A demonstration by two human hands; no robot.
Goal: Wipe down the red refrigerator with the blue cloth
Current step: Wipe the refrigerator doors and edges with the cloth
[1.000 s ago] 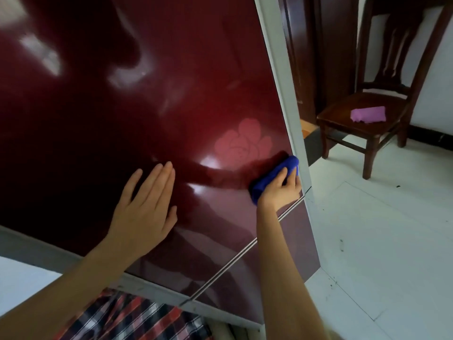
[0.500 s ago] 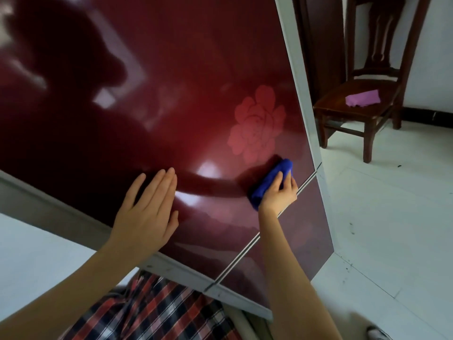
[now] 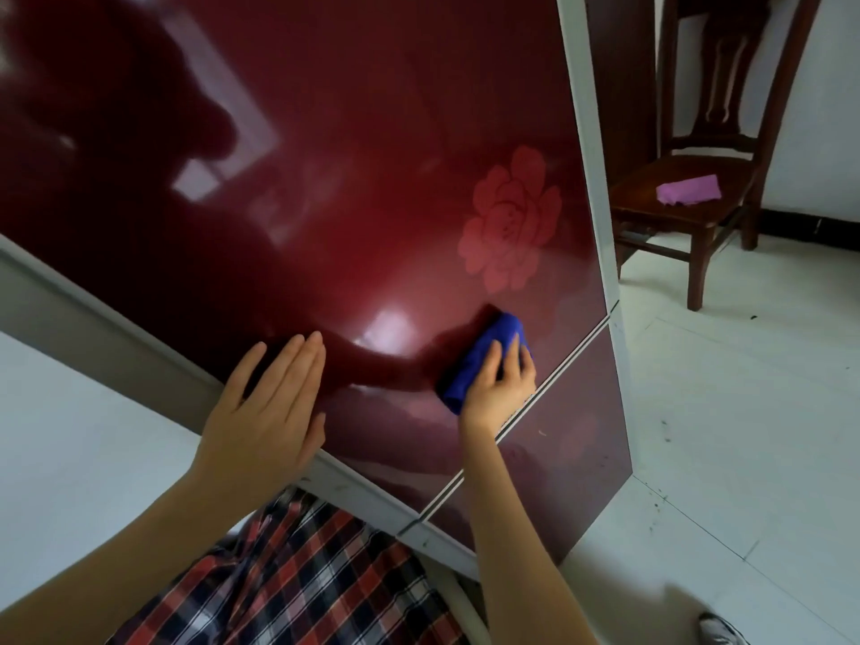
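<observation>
Right hand (image 3: 500,388) grips blue cloth (image 3: 479,360) against red refrigerator (image 3: 372,179); left hand (image 3: 270,412) flat, seemingly pressing nearby.

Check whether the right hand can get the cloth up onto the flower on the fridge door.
Probably yes. The right hand holds the cloth on the fridge door just below the flower, with bare door between them; the left hand rests flat well aside.

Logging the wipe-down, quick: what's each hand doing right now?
Left hand: open, fingers flat on the red refrigerator.
Right hand: holding the blue cloth against it.
</observation>
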